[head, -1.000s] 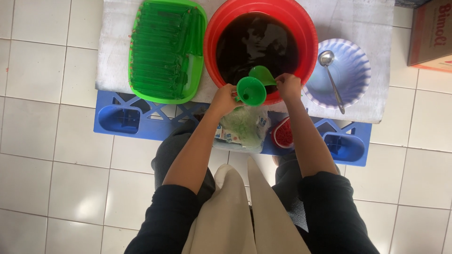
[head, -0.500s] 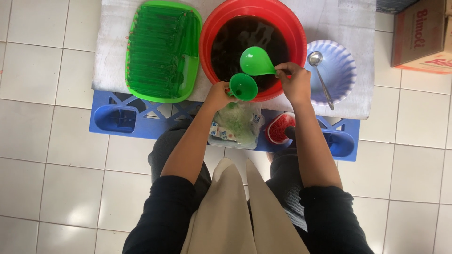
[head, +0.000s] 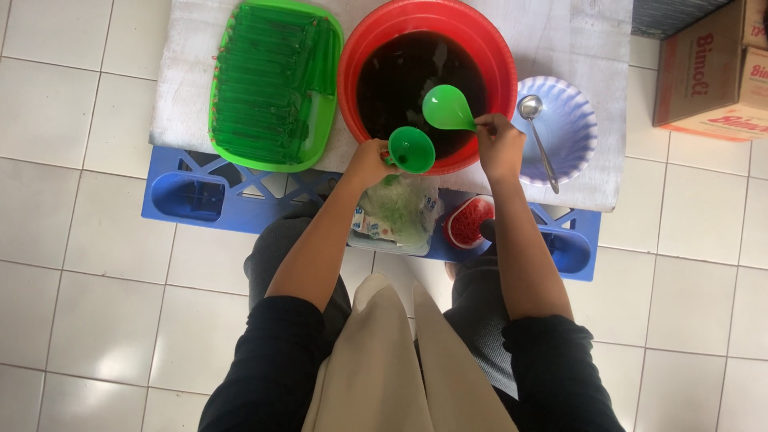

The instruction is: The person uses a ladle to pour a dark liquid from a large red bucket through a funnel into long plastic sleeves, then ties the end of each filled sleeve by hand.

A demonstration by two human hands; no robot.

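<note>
My left hand holds a green funnel at the near rim of a big red basin filled with dark liquid. My right hand grips the handle of a green ladle, whose bowl hangs over the liquid just above and right of the funnel. Under the funnel lies a clear plastic bag with greenish contents; whether the funnel's spout enters it is hidden.
A green tray of filled green tubes lies left of the basin. On the right stands a pale blue fluted bowl with a metal spoon. A small red container sits on the blue crate. Cardboard boxes stand far right.
The ladle has come up out of the dark liquid and now hangs beside the funnel. The view has shifted slightly, bringing the basin closer.
</note>
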